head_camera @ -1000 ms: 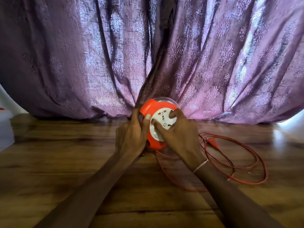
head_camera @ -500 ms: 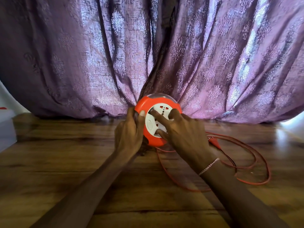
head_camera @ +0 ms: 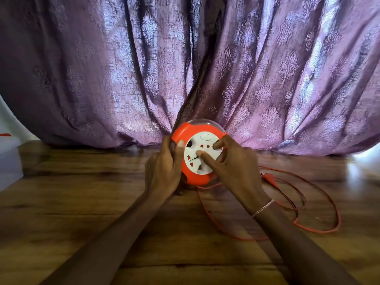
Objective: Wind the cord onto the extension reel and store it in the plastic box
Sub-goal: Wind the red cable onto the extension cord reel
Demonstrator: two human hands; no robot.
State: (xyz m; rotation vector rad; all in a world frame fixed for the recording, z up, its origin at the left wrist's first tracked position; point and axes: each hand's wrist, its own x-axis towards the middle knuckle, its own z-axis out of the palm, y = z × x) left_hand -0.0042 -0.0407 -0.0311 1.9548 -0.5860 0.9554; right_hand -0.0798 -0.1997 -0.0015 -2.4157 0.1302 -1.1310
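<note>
The reel (head_camera: 186,138) stands on edge on the counter (head_camera: 102,202), near the curtain (head_camera: 102,79). The left hand (head_camera: 164,171) grips its orange rim, thumb over the front. The right hand (head_camera: 236,169) holds nothing; its fingertips (head_camera: 202,154) press on the white socket face, apparently to turn it. Most of the cord (head_camera: 337,217) lies in loose loops to the right, with the plug (head_camera: 269,178) among them. To wind well, the left hand should hold the casing firm while the right turns steadily, and the loops must feed in without kinks. The box (head_camera: 9,161) waits well apart at the left edge.
</note>
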